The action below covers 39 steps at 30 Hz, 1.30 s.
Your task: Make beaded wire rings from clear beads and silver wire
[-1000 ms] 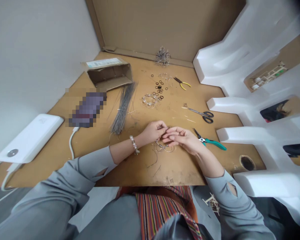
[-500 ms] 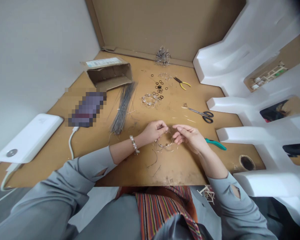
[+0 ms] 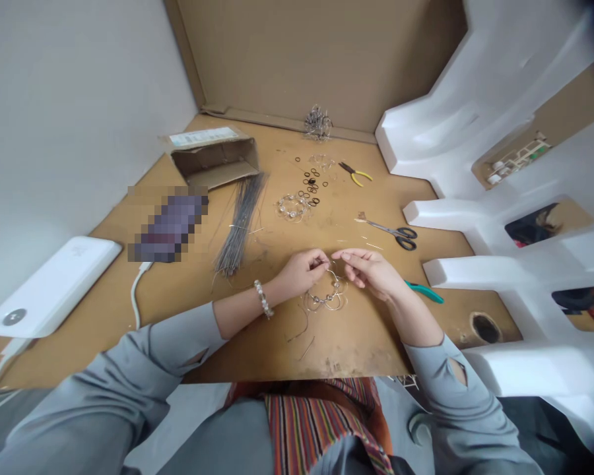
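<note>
**Shiny wire ring (image 3: 323,300) in the left hand (image 3: 304,272)**

The ring has round, clear beads and thin loops poking out. It sits low over the desk (image 3: 257,349), its top pinched in the left finger and thumb. The right hand (image 3: 369,270) is just beside it; I can't tell if its fingertips meet or grip thin wire. Gray wires (image 3: 238,231) lie left. Green pliers (image 3: 427,293) and scissors (image 3: 393,232) lie right. Bare desk runs to the near edge, with two wire scraps (image 3: 305,348).

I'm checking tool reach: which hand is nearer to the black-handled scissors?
Right. The right hand is just on the near side of the scissors; the left hand is farther off, to their left.
</note>
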Each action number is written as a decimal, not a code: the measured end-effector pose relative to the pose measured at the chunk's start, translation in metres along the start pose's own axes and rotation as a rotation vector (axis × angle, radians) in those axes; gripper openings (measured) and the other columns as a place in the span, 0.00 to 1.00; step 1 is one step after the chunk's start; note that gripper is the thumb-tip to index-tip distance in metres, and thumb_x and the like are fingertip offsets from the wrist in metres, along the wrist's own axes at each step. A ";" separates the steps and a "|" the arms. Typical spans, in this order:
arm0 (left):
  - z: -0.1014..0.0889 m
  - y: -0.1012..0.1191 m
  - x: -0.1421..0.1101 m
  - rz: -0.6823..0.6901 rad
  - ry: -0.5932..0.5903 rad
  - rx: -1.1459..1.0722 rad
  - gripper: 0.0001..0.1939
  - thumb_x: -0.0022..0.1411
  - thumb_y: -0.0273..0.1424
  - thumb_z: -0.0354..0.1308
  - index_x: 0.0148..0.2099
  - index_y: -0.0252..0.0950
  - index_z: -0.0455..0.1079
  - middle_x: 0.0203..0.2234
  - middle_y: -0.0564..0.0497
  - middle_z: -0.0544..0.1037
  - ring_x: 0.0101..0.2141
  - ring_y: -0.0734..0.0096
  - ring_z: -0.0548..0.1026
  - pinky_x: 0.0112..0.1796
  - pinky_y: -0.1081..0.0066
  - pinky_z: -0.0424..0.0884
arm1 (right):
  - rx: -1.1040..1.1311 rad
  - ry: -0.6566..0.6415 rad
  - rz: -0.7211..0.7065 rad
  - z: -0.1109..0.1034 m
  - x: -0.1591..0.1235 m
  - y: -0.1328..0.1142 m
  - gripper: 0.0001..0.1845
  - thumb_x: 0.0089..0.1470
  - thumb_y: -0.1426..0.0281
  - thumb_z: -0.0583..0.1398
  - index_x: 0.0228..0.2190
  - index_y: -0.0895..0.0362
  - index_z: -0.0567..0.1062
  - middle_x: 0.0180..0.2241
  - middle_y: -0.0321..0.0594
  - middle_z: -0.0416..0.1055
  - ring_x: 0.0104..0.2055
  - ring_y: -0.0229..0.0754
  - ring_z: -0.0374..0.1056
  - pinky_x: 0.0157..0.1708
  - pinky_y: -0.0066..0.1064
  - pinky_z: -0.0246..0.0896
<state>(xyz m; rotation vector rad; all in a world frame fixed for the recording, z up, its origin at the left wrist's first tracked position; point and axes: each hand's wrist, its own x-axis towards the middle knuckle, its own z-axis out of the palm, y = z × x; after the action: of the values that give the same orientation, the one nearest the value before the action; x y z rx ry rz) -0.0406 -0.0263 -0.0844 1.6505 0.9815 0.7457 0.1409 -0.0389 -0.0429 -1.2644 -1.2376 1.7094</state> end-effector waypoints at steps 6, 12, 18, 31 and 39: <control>-0.007 0.018 -0.005 0.198 0.202 0.285 0.10 0.60 0.31 0.52 0.44 0.36 0.67 0.41 0.46 0.71 0.43 0.65 0.67 0.42 0.67 0.65 | -0.338 0.077 -0.162 0.004 0.002 -0.002 0.29 0.52 0.62 0.57 0.54 0.59 0.61 0.15 0.26 0.64 0.14 0.30 0.54 0.17 0.24 0.50; -0.012 0.034 -0.006 0.125 -0.004 0.136 0.10 0.61 0.34 0.50 0.32 0.34 0.67 0.26 0.53 0.70 0.27 0.74 0.66 0.30 0.73 0.62 | -0.928 0.109 -0.406 0.020 -0.017 -0.004 0.31 0.56 0.69 0.52 0.60 0.52 0.53 0.23 0.32 0.70 0.23 0.35 0.63 0.29 0.27 0.58; -0.022 0.036 -0.001 -0.190 -0.179 -0.274 0.10 0.57 0.35 0.53 0.29 0.33 0.63 0.17 0.58 0.62 0.19 0.81 0.57 0.21 0.79 0.53 | -0.809 0.139 -0.464 0.012 -0.013 0.000 0.15 0.55 0.65 0.55 0.44 0.53 0.72 0.28 0.36 0.74 0.26 0.35 0.67 0.31 0.27 0.62; -0.031 0.037 0.001 -0.401 -0.454 -0.883 0.13 0.59 0.33 0.53 0.26 0.34 0.55 0.19 0.58 0.53 0.17 0.84 0.48 0.16 0.80 0.43 | -0.862 0.200 -0.637 0.012 -0.018 -0.003 0.16 0.57 0.64 0.54 0.45 0.53 0.73 0.41 0.43 0.75 0.41 0.42 0.70 0.43 0.36 0.64; -0.030 0.038 -0.002 -0.399 -0.488 -0.941 0.15 0.61 0.36 0.50 0.26 0.32 0.58 0.19 0.57 0.52 0.17 0.84 0.49 0.16 0.80 0.45 | -0.906 0.262 -0.676 0.008 -0.017 0.003 0.15 0.58 0.67 0.52 0.42 0.53 0.75 0.34 0.40 0.77 0.37 0.41 0.72 0.40 0.33 0.66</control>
<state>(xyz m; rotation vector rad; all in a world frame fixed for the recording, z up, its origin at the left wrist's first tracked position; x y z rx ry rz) -0.0575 -0.0198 -0.0401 0.7152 0.4504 0.3897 0.1387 -0.0574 -0.0396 -1.2434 -2.0570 0.4633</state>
